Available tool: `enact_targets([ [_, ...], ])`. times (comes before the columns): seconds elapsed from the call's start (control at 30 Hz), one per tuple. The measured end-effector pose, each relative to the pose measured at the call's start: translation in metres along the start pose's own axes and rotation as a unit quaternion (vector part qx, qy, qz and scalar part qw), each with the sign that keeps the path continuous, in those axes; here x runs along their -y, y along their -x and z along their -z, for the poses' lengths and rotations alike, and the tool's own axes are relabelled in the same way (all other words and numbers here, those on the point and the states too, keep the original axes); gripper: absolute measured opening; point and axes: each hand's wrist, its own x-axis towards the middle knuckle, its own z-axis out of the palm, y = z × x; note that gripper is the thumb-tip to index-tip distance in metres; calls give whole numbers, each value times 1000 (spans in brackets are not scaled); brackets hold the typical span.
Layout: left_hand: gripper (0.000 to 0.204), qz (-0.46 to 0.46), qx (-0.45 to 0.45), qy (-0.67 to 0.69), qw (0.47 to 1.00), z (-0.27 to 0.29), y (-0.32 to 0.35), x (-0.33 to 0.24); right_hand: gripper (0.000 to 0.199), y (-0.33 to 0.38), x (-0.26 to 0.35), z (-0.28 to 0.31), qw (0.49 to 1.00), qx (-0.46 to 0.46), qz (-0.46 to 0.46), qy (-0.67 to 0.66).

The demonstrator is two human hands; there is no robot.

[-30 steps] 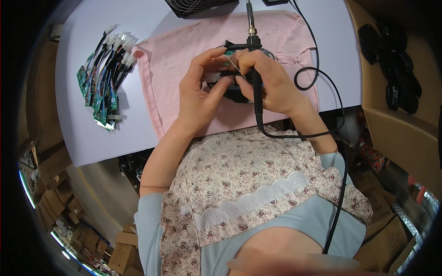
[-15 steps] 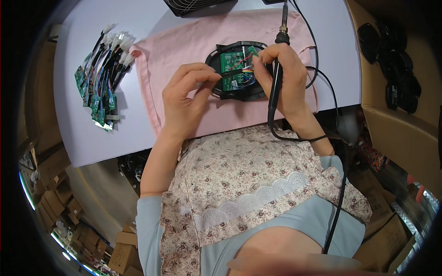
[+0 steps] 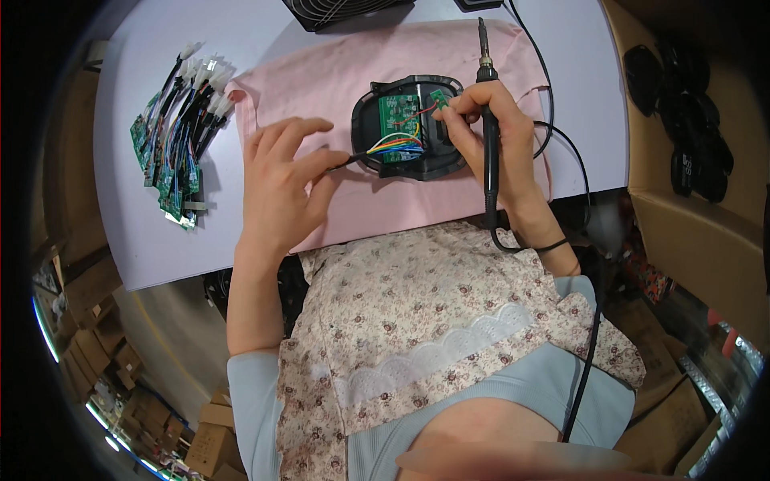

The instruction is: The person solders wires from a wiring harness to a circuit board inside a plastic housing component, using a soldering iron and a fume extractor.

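Note:
A black plastic housing (image 3: 362,112) lies on a pink cloth with a green circuit board (image 3: 393,107) inside it. Coloured wires (image 3: 395,146) leave the board toward the left and run into a black-sleeved cable (image 3: 353,159). My left hand (image 3: 285,180) pinches that cable between thumb and forefinger, its other fingers spread. In my right hand (image 3: 499,120) a soldering iron (image 3: 491,172) rests upright in the picture, tip pointing away from me. The same hand's fingertips pinch a small green board (image 3: 438,99) at the housing's far right, with a thin red wire joined to it.
On the left of the table lies a bundle of wired circuit boards (image 3: 172,136) with white connectors. A black fan-like grille (image 3: 345,10) stands at the back. The iron's cord loops at right, near a cardboard box (image 3: 682,240) holding black parts. Pink cloth (image 3: 313,80) covers mid-table.
My left hand has moved left and nearer to me, drawing the cable out over the housing's left edge and fanning the coloured wires. The housing has shifted slightly left. The iron has tilted.

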Motion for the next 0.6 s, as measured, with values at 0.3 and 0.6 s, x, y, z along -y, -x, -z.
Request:
enact_targets([
  [0.3,15,-42,-88,6,995,-32,-51,-50,22,-1,3,-1,1000,-3,0,21],
  [0.6,20,-8,-44,27,999,-47,-36,-37,20,1,1,3,997,-8,38,63],
])
